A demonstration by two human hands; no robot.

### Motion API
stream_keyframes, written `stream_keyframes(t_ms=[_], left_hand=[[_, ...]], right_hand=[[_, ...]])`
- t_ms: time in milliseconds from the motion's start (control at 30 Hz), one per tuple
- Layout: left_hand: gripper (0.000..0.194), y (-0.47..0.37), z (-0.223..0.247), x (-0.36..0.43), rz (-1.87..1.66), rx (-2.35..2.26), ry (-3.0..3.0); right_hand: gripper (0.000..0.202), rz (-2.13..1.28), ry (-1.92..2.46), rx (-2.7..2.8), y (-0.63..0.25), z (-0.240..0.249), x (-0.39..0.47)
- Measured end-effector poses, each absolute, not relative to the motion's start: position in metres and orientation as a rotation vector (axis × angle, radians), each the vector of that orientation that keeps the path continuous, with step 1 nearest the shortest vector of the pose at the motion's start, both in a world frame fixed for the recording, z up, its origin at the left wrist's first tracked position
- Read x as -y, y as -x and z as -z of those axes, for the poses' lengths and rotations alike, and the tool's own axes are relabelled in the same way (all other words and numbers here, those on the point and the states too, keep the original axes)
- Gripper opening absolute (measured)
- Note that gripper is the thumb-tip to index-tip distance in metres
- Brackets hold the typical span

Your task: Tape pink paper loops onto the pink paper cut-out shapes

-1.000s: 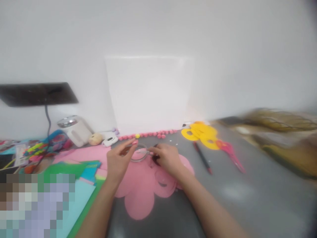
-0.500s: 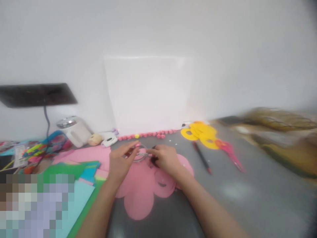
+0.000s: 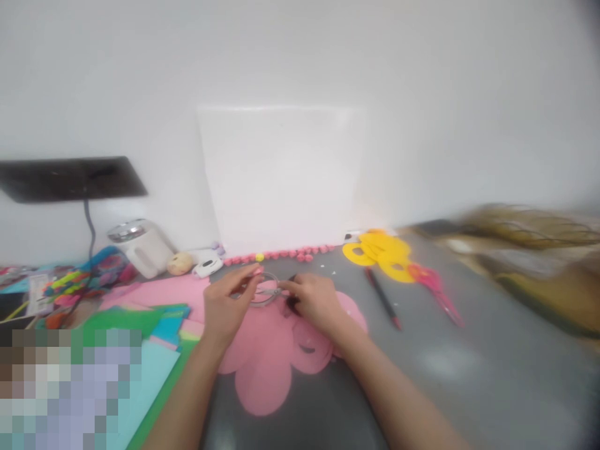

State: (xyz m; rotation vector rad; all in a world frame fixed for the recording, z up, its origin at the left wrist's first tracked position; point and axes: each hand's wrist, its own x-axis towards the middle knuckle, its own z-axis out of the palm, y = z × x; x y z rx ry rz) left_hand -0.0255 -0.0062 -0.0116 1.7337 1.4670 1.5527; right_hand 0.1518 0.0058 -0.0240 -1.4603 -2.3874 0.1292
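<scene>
My left hand [image 3: 229, 301] is closed in a pinch at the left side of a thin grey ring [image 3: 267, 304], with a small pink piece [image 3: 257, 270] at its fingertips. From the right, my right hand [image 3: 312, 299] is closed round a tool with a dark handle [image 3: 293, 304]. The tool's metal part [image 3: 274, 291] reaches across the ring; blur leaves its exact kind unclear. Beneath both hands lies a pink paper flower [image 3: 262, 375] with large rounded petals. A round pink paper piece [image 3: 312, 350] with a slit sits on its right side.
Behind the hands runs a row of small pink balls [image 3: 281, 254] along the wall. Yellow paper rings [image 3: 382, 253], a dark pen [image 3: 384, 300] and pink scissors [image 3: 435, 290] lie to the right. Coloured paper sheets [image 3: 150, 369] and a white mug [image 3: 145, 250] are at the left.
My left hand has shifted very slightly left, along with the pink piece at its fingertips. My right hand is almost unmoved.
</scene>
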Motion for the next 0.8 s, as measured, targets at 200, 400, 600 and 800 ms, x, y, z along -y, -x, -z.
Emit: stream_keyframes(t_ms=[200, 400, 600, 800], left_hand=[[0.024, 0.023, 0.01, 0.007, -1.51, -1.442, -1.622], [0.024, 0.022, 0.01, 0.006, -1.484, -1.482, -1.602], [0.026, 0.022, 0.009, 0.007, -1.458, -1.54, -1.647], [0.026, 0.019, 0.0, 0.012, -1.475, -1.519, -1.477]], right_hand=[[0.039, 0.014, 1.433, 2.456, -0.149, 0.02, -0.002], [0.038, 0.051, 1.405, 2.487, -0.148, 0.021, -0.001], [0.04, 0.017, 1.428, 2.462, -0.148, 0.022, -0.001], [0.04, -0.143, 1.569, 2.372, -0.149, 0.019, 0.001]])
